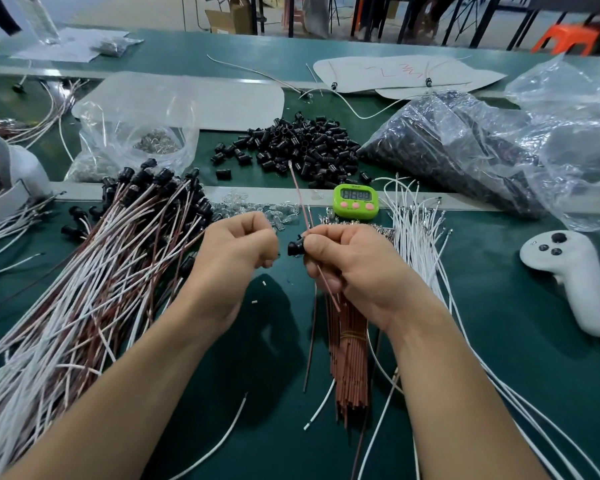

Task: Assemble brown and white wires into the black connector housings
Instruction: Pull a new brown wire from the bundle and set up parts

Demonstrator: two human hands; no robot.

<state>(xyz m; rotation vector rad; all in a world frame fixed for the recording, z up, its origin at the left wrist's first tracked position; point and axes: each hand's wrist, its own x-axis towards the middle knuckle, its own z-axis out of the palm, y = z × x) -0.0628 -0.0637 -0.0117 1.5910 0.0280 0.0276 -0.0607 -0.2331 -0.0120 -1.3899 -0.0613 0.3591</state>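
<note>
Lower centre: brown wire bundle (349, 358) on the green worktop (274, 341). White wires (416, 244) to its right, finished assemblies (84, 289) piled lower left.

Mid-frame: right hand (354, 268) pinches a black connector housing (296, 248) and one brown wire (300, 195). Left hand (238, 247) is curled just beside the housing; cannot tell whether it holds anything.

Beyond: green timer (355, 201), digits blurred; loose housings heap (302, 143); bagged housings (465, 150) upper right. Red scribble on a pale sheet (409, 76), unreadable.

We have a single wide-angle view, worn at head height, facing forward and down onto the bench (499, 299). It sits close over the near edge and reaches past the far edge to the floor (129, 13).
</note>
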